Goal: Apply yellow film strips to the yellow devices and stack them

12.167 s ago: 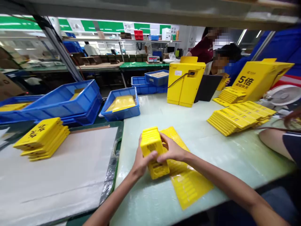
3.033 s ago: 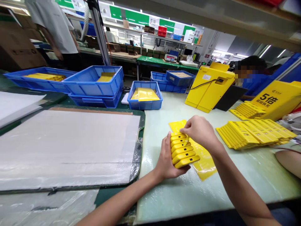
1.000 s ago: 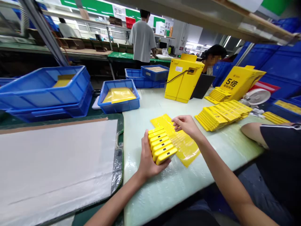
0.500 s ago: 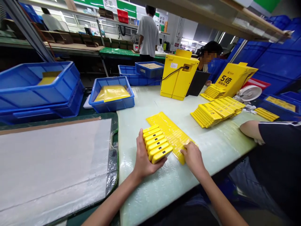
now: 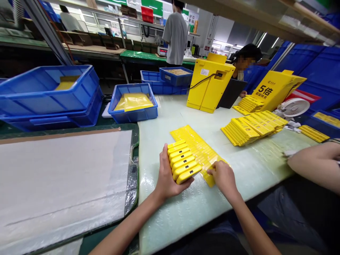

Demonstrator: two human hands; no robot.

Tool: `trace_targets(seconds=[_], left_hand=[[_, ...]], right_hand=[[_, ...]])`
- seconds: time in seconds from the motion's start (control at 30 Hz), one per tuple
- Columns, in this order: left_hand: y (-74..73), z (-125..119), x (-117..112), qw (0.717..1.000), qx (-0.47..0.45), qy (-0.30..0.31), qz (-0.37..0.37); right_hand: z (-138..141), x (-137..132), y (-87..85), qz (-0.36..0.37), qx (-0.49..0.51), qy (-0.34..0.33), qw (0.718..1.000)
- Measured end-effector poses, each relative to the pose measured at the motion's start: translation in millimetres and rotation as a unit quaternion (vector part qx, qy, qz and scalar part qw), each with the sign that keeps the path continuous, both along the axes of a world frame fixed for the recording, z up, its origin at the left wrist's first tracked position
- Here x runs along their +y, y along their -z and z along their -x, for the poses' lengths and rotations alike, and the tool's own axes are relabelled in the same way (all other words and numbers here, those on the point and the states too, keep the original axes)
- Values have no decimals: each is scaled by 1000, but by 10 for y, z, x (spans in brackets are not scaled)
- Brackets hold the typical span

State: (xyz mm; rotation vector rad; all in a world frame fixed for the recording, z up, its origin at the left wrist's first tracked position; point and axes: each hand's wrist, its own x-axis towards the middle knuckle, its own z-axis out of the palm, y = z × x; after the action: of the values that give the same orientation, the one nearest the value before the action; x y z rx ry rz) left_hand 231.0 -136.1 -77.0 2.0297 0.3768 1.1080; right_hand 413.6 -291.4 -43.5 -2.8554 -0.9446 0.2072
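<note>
Fingers of the left hand clasp stacked yellow cases; the right hand, fingers narrowly curled, touches a yellow sheet.

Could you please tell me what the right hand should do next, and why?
Perhaps the right hand should peel a piece off the yellow sheet: it is at the sheet's near end, while the left hand holds the stack nearby, marked ends exposed.

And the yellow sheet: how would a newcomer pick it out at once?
Find the pale green tabletop. On it, the right hand is at the near end of a glossy yellow sheet. Unlike the yellow cases in the left hand, it is thin and flat, with stripe-like markings.
</note>
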Motion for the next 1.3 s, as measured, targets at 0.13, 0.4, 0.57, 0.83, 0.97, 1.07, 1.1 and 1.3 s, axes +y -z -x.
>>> trace_targets(seconds=[0.13,0.4,0.57,0.83,0.97,1.07,1.1,1.3], left_hand=[[-14,2,6,1000,-5,-5,-19],[-14,-3,-7,1000,-16,6,-7],[12,6,-23,1000,-9,0,-18],[22,-8,-36,1000,-13,-8,-17],[3,1,-47,1000,-11,1,-15],[-7,2,-49,1000,-10,2,-20],[-7,1,-49,1000,-10,2,-20],[-2,-1,-53,1000,-21,11,-5]], right_hand=[[-137,-79,68,-105,87,63,989],[-399,-347,-130,-304,501,39,809],[-272,-243,-714,-407,459,46,789],[374,698,-1409,-393,396,-44,829],[480,827,-1451,-360,361,-32,860],[523,818,-1490,-341,353,-38,870],[536,816,-1500,-335,351,-41,873],[530,857,-1410,-316,307,-79,894]])
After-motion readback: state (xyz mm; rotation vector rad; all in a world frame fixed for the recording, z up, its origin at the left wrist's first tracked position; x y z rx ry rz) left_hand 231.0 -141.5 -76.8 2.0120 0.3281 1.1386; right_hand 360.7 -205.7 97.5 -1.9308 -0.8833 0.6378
